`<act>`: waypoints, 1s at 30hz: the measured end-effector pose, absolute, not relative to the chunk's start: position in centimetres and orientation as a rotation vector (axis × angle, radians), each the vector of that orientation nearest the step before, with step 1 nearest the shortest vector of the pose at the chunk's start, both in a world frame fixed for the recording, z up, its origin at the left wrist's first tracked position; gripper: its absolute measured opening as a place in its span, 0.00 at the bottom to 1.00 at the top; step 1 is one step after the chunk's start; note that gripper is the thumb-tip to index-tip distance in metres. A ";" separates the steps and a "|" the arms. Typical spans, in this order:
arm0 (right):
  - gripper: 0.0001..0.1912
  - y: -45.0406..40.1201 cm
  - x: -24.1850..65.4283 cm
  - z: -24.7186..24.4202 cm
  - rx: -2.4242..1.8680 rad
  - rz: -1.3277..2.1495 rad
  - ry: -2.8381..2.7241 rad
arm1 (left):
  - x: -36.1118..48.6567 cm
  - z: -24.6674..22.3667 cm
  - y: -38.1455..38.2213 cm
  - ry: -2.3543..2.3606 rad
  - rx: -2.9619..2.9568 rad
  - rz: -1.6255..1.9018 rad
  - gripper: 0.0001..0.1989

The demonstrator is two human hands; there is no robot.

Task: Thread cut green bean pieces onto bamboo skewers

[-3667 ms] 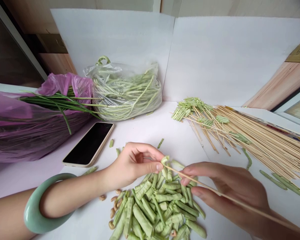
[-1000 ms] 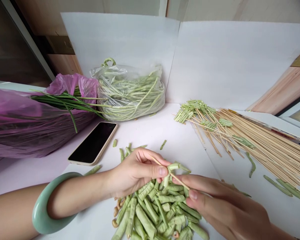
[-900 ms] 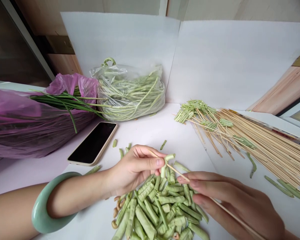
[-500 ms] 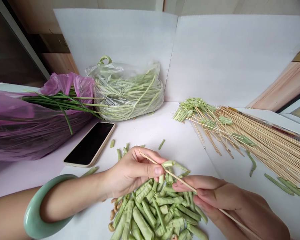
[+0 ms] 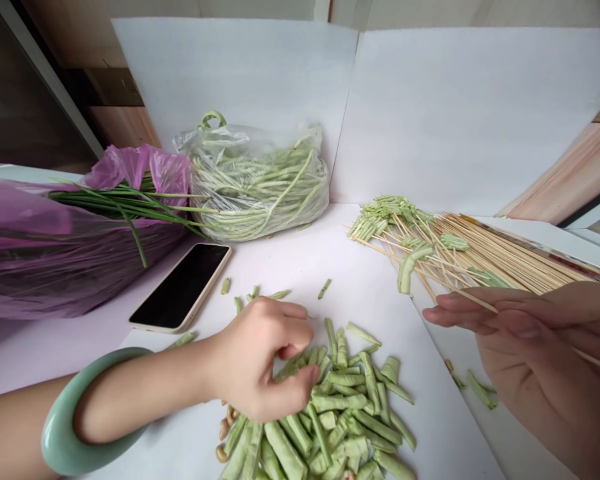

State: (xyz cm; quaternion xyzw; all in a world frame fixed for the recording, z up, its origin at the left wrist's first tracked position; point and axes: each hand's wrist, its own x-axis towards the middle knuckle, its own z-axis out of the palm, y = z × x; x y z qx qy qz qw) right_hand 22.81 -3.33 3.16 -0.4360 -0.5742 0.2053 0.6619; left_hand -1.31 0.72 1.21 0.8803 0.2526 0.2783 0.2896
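My right hand holds a thin bamboo skewer between thumb and fingers, pointing up and to the left. A curved piece of green bean is threaded near the skewer's far end. My left hand, with a pale green bangle on its wrist, hovers over the near pile of cut green bean pieces. Its fingers are curled, with a gap between thumb and forefinger and nothing visible between them. Part of the pile is hidden under this hand.
Behind stands a clear bag of long green beans. To the left are a purple bag with long green stalks and a phone. At right lie loose bamboo skewers and skewered beans. Cashew-like pieces edge the pile.
My right hand has moved right and up, carrying the skewer with the bean piece away from the left hand. My left hand has let go and turned down over the pile.
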 end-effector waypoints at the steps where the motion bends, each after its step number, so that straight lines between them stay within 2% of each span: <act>1: 0.06 -3.3 22.8 3.2 -1.009 0.458 -1.297 | -1.4 1.2 0.7 0.660 2.426 0.673 0.16; 6: 0.08 -3.6 22.8 3.4 -1.051 0.428 -1.343 | -1.4 1.4 0.7 0.658 2.717 0.222 0.15; 9: 0.05 -3.9 23.0 3.5 -1.052 0.432 -1.391 | -1.3 1.7 0.8 0.563 2.823 0.169 0.12; 16: 0.04 -3.9 23.2 3.1 -1.068 0.426 -1.422 | -1.5 1.3 1.9 0.477 2.693 0.498 0.15; 21: 0.02 -3.8 22.9 3.7 -1.093 0.443 -1.489 | -1.4 1.1 2.2 0.601 2.325 0.743 0.09; 30: 0.03 -3.8 22.8 2.6 -1.033 0.404 -1.517 | -0.7 0.0 2.7 0.829 1.554 0.965 0.13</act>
